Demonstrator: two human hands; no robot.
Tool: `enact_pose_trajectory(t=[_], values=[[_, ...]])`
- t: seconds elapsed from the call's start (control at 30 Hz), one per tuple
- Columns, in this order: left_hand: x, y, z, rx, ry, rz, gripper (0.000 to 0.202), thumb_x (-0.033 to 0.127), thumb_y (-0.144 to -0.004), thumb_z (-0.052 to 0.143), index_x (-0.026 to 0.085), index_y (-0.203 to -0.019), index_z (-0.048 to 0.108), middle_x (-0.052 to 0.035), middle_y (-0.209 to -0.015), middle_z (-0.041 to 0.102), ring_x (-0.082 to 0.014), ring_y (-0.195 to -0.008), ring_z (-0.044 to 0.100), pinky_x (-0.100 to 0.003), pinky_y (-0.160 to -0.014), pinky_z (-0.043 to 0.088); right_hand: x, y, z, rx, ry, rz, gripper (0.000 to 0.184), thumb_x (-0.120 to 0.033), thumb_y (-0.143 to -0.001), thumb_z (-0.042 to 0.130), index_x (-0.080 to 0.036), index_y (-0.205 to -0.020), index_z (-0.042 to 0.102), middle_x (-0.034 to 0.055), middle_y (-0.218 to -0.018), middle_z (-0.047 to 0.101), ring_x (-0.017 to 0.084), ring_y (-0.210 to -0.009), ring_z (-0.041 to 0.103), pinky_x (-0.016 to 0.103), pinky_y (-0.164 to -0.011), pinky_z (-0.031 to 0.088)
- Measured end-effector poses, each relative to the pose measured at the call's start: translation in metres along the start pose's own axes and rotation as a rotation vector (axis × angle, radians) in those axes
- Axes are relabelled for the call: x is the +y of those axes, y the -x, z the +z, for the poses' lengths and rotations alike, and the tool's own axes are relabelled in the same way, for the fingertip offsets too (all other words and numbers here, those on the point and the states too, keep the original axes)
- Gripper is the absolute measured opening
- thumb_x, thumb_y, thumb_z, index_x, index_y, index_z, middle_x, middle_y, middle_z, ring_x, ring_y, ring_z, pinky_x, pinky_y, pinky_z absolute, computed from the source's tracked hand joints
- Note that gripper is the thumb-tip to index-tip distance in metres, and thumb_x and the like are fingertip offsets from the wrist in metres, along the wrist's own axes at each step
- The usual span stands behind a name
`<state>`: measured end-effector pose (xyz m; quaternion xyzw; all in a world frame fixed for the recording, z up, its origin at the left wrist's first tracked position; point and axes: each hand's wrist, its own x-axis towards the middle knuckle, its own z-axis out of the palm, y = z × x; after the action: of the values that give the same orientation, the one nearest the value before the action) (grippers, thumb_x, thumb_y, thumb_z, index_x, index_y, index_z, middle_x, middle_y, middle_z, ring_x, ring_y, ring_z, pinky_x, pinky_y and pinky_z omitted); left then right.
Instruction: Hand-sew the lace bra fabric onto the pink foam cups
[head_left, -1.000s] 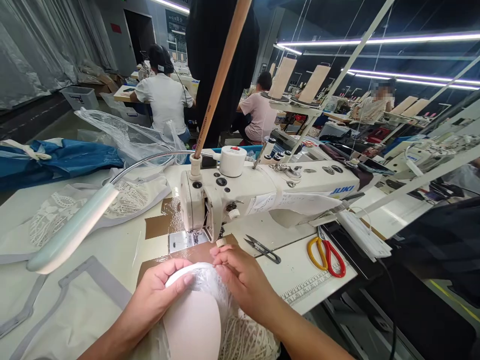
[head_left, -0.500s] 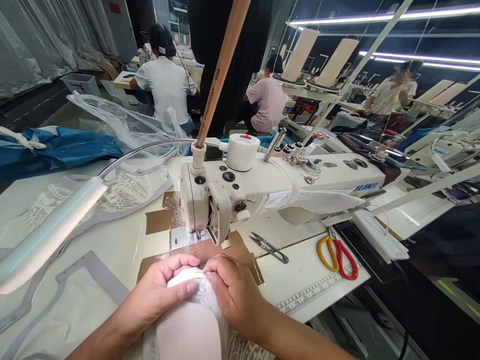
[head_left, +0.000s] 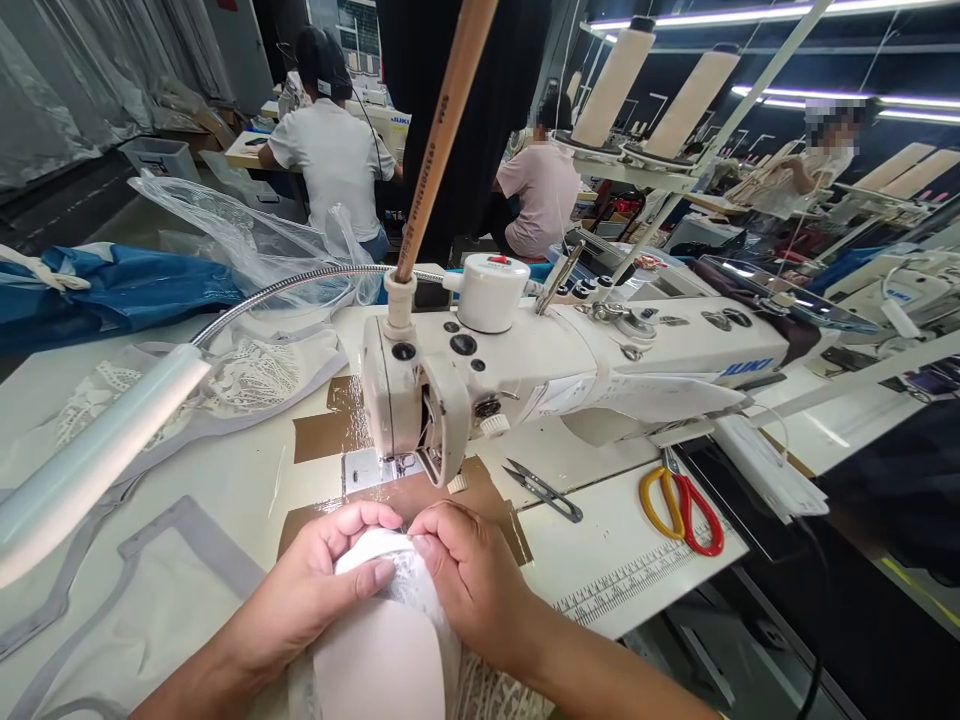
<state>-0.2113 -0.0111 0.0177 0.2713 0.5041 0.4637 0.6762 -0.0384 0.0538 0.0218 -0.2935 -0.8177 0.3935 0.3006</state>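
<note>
In front of the sewing machine, both hands are on a piece of white lace fabric that covers a smooth pale cup-shaped pad. My left hand is closed on the fabric's left side, its thumb pressed on top and its fingers curled behind. Opposite it, my right hand pinches the fabric's upper right edge between thumb and forefinger. Anything small inside that pinch is hidden. The machine's needle area lies just beyond my fingertips, apart from the fabric.
Thread snips and scissors with yellow and red handles lie on the right, by a printed ruler. A tube lamp reaches over lace pieces on the left. Thread cones stand behind; several people sit or stand beyond.
The view has shifted slightly. A thin dark line by my right fingertips, seen earlier, no longer shows. Both hands keep their hold on the lace fabric.
</note>
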Motion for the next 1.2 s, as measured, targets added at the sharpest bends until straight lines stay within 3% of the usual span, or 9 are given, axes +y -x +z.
enact_pose_trajectory(t=[0.1, 0.23, 0.33, 0.43, 0.6, 0.83, 1.2], values=[[-0.003, -0.003, -0.006, -0.022, -0.083, 0.041, 0.037, 0.036, -0.071, 0.077, 0.019, -0.099, 0.06, -0.0011, -0.078, 0.064, -0.0149, -0.066, 0.057, -0.022, -0.06, 0.045, 0.0, -0.001, -0.001, 0.002, -0.004, 0.012, 0.017, -0.018, -0.09, 0.04, -0.018, -0.08, 0.054, 0.0012, -0.072, 0.059, 0.014, -0.067, 0.055, 0.025, -0.058, 0.042], [0.0, -0.004, -0.014, 0.004, -0.377, 0.185, 0.023, 0.035, -0.081, 0.068, 0.02, -0.098, 0.063, -0.0042, -0.093, 0.065, -0.0199, -0.084, 0.059, -0.024, -0.071, 0.046, 0.001, 0.0, -0.003, 0.007, -0.015, 0.022, 0.016, -0.017, -0.09, 0.04, -0.018, -0.081, 0.054, 0.0005, -0.071, 0.058, 0.013, -0.064, 0.055, 0.024, -0.057, 0.041], [0.005, -0.002, -0.015, -0.018, -0.518, 0.232, 0.018, 0.035, -0.087, 0.06, 0.021, -0.096, 0.067, -0.0044, -0.094, 0.067, -0.0211, -0.087, 0.06, -0.025, -0.075, 0.046, 0.003, 0.0, -0.004, 0.008, -0.011, 0.032, 0.016, -0.015, -0.09, 0.042, -0.018, -0.082, 0.054, 0.0003, -0.072, 0.059, 0.013, -0.064, 0.055, 0.024, -0.058, 0.041], [0.007, 0.0, -0.013, -0.068, -0.518, 0.215, 0.025, 0.037, -0.09, 0.055, 0.02, -0.102, 0.069, -0.0052, -0.093, 0.069, -0.0222, -0.086, 0.061, -0.025, -0.076, 0.047, 0.006, 0.0, -0.004, 0.027, 0.009, 0.023, 0.017, -0.015, -0.09, 0.042, -0.018, -0.081, 0.055, 0.001, -0.074, 0.059, 0.013, -0.069, 0.055, 0.025, -0.061, 0.043], [0.002, -0.001, -0.013, -0.104, -0.485, 0.216, 0.029, 0.036, -0.093, 0.05, 0.021, -0.111, 0.068, -0.0056, -0.1, 0.07, -0.0232, -0.091, 0.062, -0.027, -0.081, 0.047, 0.006, 0.004, -0.008, 0.148, 0.174, -0.121, 0.017, -0.013, -0.089, 0.044, -0.018, -0.086, 0.059, 0.0043, -0.084, 0.06, 0.016, -0.08, 0.056, 0.028, -0.07, 0.045], [0.0, -0.001, -0.015, -0.105, -0.497, 0.219, 0.03, 0.038, -0.095, 0.047, 0.022, -0.108, 0.069, -0.0035, -0.088, 0.069, -0.0215, -0.087, 0.061, -0.024, -0.076, 0.047, -0.005, 0.012, -0.008, 0.12, 0.488, -0.277, 0.021, -0.008, -0.086, 0.042, -0.017, -0.083, 0.061, 0.0016, -0.064, 0.052, 0.015, -0.058, 0.044, 0.028, -0.057, 0.038], [-0.001, -0.001, -0.016, -0.092, -0.46, 0.183, 0.03, 0.04, -0.094, 0.048, 0.021, -0.104, 0.07, -0.0032, -0.083, 0.065, -0.0192, -0.077, 0.056, -0.023, -0.07, 0.045, -0.002, 0.014, -0.008, 0.103, 0.546, -0.321, 0.022, -0.009, -0.084, 0.04, -0.017, -0.081, 0.06, 0.0017, -0.06, 0.048, 0.016, -0.055, 0.037, 0.029, -0.052, 0.03]])
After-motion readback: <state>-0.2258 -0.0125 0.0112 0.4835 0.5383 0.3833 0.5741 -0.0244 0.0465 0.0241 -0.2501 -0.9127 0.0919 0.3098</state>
